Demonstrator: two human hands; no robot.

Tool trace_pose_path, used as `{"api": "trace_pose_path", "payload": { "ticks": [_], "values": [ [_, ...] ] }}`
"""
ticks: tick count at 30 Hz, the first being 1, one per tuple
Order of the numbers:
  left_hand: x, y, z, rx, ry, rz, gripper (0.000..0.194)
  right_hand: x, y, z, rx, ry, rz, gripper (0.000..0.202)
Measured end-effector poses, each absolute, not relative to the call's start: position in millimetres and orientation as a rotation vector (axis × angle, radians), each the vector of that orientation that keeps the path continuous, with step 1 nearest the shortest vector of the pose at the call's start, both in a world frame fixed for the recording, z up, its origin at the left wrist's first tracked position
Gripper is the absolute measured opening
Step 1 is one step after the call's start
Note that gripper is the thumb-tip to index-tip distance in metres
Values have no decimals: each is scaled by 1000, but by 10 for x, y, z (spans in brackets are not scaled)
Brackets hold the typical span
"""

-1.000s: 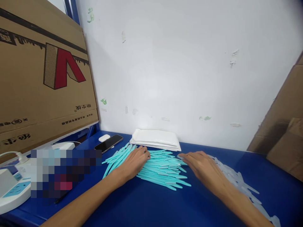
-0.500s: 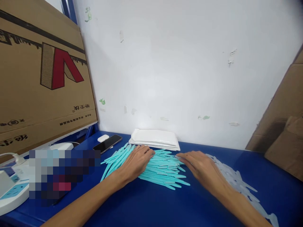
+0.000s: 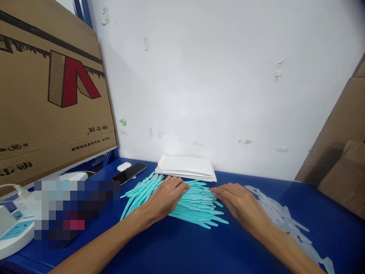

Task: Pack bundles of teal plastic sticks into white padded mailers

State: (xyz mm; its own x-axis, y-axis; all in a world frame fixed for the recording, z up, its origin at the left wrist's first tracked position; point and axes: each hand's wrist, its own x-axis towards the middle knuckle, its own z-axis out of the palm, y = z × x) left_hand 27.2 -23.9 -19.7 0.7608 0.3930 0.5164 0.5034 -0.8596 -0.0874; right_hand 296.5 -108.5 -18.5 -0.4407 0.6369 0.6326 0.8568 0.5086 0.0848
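Observation:
A heap of slim turquoise plastic sticks [image 3: 196, 207], shaped like eyebrow razors, lies on the blue table. Over the middle of the heap is my left hand [image 3: 168, 194], its fingers curled and pressed together; what they may hold is hidden beneath. My right hand [image 3: 238, 199] is at the heap's right edge, thumb and fingertips pinched close to the stick ends. Whatever is in that pinch is too small to make out. Translucent flat plastic pieces [image 3: 281, 217] spread in a band to the right of my right hand, partly behind the wrist.
Behind the heap, a stack of white packets [image 3: 185, 167] lies against the wall. A phone [image 3: 129, 173] and a white earphone case [image 3: 124, 166] are at back left. A white power strip [image 3: 17, 232] sits at left, beside a blurred patch. Cardboard boxes [image 3: 82, 129] flank both sides.
My left fingertips have shifted slightly right over the heap. My right hand has barely moved, its fingertips drawn slightly left and down. The sticks lie as before.

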Motion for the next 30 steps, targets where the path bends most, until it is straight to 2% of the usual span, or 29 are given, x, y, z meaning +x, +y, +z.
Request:
{"api": "trace_pose_path", "payload": {
  "ticks": [11,20,30],
  "values": [
    [258,-337,-215,-2882,-635,-784,25,2845,-1131,-198,-1037,-2198,-516,22],
    [273,-354,-241,-2842,-624,-886,22,2785,-1187,-160,-1027,-2202,-491,27],
    [255,-375,-134,-2800,-650,-639,30,2800,-1193,-122,-1153,-2212,-487,27]
  ]
}}
